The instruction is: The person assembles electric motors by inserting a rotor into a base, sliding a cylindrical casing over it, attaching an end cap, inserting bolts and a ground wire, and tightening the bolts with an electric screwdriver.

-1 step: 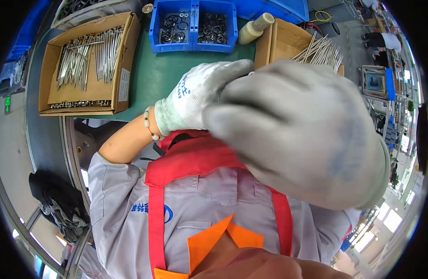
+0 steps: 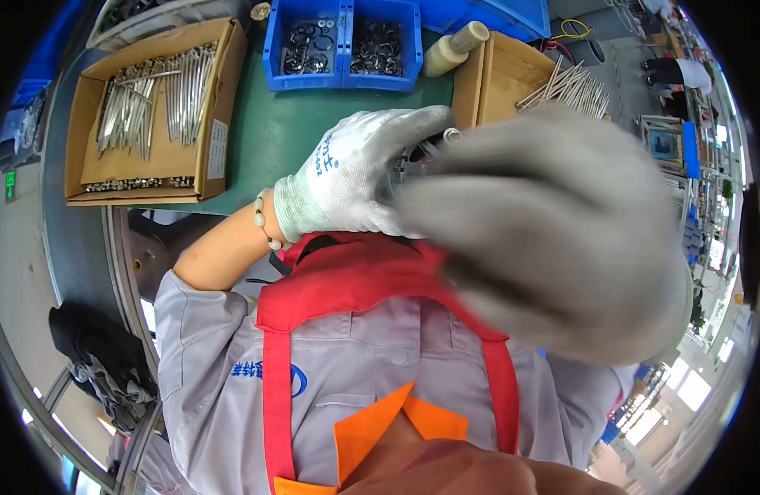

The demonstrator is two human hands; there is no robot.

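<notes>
- At far left I see a folded cardboard box [image 2: 83, 175] of smooth, slender metal rods [image 2: 128, 124].
- Beside it, the matte green desk [image 2: 264, 136] carries two glossy blue plastic bins [image 2: 312, 83] of dark rings [image 2: 376, 58].
- The left hand [image 2: 351, 169], in a ribbed-cuff knit glove, curls around a shiny metal part [image 2: 430, 149], mostly hidden between both hands.
- The right hand [image 2: 561, 239], gloved and blurred, overlaps it in my view; I can't tell its grip.
- Behind, thin rods [image 2: 568, 92] fan from another cardboard box [image 2: 505, 78].

Gloved hands [image 2: 355, 169] [image 2: 553, 239]: two
Cardboard boxes [image 2: 222, 95] [image 2: 470, 82]: two
Blue ring bins [image 2: 304, 84] [image 2: 384, 84]: two
Beaded bracelet [image 2: 259, 219]: one
Red straps [image 2: 277, 396] [image 2: 501, 388]: two
Metal rods [image 2: 126, 120] [image 2: 574, 95]: not countable
</notes>
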